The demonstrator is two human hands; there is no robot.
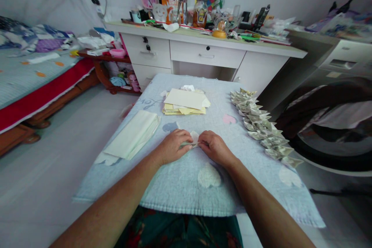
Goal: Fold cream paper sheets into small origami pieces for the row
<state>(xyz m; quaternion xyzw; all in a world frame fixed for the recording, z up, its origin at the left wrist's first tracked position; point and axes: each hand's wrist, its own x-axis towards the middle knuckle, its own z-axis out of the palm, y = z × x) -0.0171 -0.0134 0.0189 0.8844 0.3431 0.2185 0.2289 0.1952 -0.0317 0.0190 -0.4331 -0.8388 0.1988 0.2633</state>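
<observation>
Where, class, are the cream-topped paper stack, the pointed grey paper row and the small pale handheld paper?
Cream-topped paper stack [184, 99]: head view, top sheet.
Pointed grey paper row [259, 119]: head view, middle.
Small pale paper [194, 136]: head view, upper part.

Matt paper piece [194, 137], textured cloth cover [177, 188]

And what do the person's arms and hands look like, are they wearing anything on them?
The left hand and right hand are bare, with no gloves. No sleeves, watch or bracelet show on either arm. I can't tell about rings. Lower down, there's dark green clothing with reddish patterns.
</observation>
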